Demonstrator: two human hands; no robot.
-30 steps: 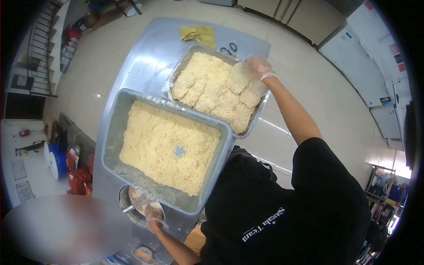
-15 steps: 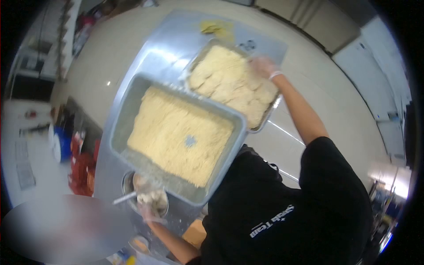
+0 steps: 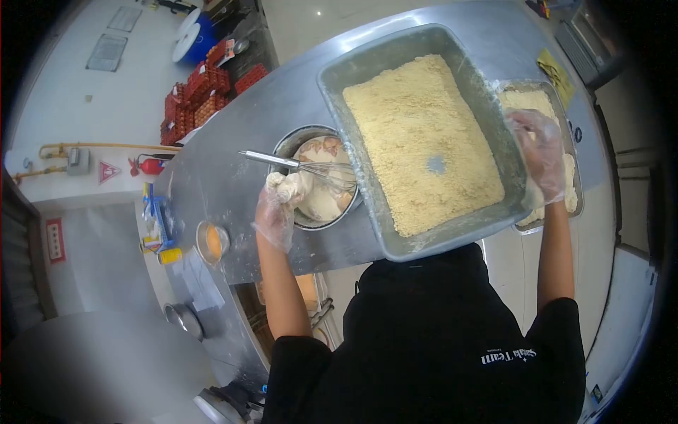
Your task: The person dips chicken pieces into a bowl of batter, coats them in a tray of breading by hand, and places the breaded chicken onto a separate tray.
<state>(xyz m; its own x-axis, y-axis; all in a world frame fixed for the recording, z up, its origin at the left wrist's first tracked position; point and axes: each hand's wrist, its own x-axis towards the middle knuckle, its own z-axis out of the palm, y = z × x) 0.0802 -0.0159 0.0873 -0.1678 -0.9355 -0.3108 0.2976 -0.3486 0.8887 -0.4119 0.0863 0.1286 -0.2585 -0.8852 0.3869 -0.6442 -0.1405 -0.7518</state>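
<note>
My left hand, in a clear glove, is at the left rim of a round metal pot. Its fingers are curled round a pale, batter-coated piece. Creamy batter with pinkish pieces fills the pot, and a wire whisk rests across it, handle to the left. My right hand, gloved too, is by the right wall of a large grey tub of yellowish crumbs. The fingers are loosely bent, nothing visible in them. Beneath that hand is a metal tray of crumb-coated pieces, partly covered.
A bowl with orange contents stands left of the pot. Red egg trays are stacked beyond the table's far edge. A yellow cloth lies behind the metal tray. A metal bowl is at the lower left.
The head view has swung round toward the pot. My right hand has moved from over the tray to the tub's side. My left hand has lifted from inside the pot to its rim.
</note>
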